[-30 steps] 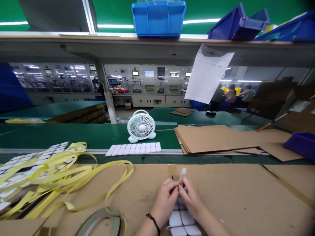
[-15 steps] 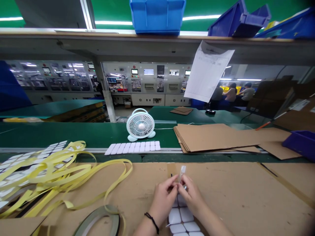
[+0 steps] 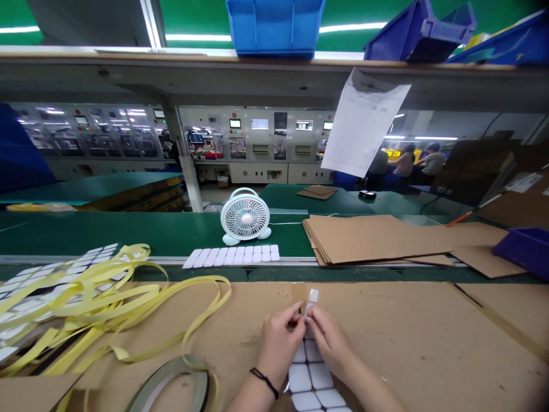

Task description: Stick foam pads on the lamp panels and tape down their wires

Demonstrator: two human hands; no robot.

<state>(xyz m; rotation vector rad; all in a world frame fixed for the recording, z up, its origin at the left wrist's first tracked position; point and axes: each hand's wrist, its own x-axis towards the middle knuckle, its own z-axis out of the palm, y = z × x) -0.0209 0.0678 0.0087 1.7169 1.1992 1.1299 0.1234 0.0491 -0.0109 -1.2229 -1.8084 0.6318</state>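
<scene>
My left hand [image 3: 281, 337], with a black band on its wrist, has its fingers closed in a pinch. What is between its fingertips is hidden. Right against it, my right hand [image 3: 330, 343] is closed on a narrow whitish strip [image 3: 309, 306] whose square white end sticks up above the fingers. A sheet of white rounded-square pads [image 3: 299, 377] lies under and between my wrists on the cardboard [image 3: 412, 343]. Part of that sheet is covered by my hands.
Tangled yellow strips [image 3: 128, 292] and pad sheets [image 3: 17, 306] lie at left, with a tape roll [image 3: 199, 389] nearer me. Behind stand a fan [image 3: 245, 217], a row of white pads [image 3: 231, 257] and stacked cardboard [image 3: 373, 237]. Paper [image 3: 364, 126] hangs from the shelf.
Both hands have shifted slightly left together. The strip's white end has moved left with them and now shows its face more squarely. The pad sheet has also shifted slightly left.
</scene>
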